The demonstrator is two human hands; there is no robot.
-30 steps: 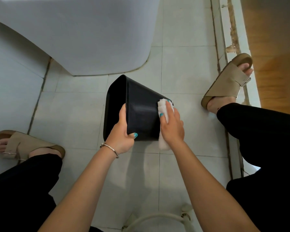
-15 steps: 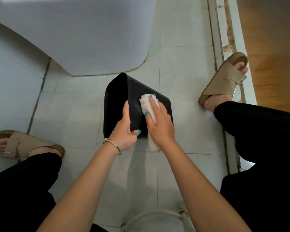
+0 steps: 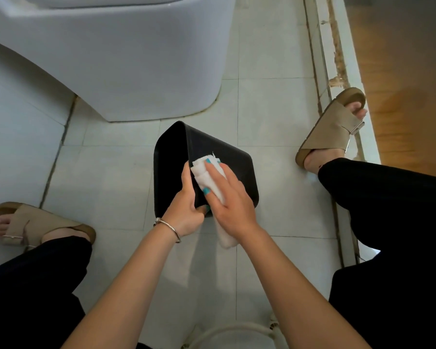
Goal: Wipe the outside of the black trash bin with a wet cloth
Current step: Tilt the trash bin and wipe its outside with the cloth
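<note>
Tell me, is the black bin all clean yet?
Not yet, as far as the picture shows. The left hand grips the tipped black trash bin by its rim, and the right hand presses the white cloth flat on the upward-facing side, near the rim. That side is being wiped now. The other sides are hidden, so I cannot tell whether they are done.

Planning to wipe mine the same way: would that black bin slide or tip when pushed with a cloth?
Probably light: the left hand alone holds the bin tilted. Likely to slide on the smooth tiles unless braced. It looks stiff; the wall shows no dent under the cloth.
</note>
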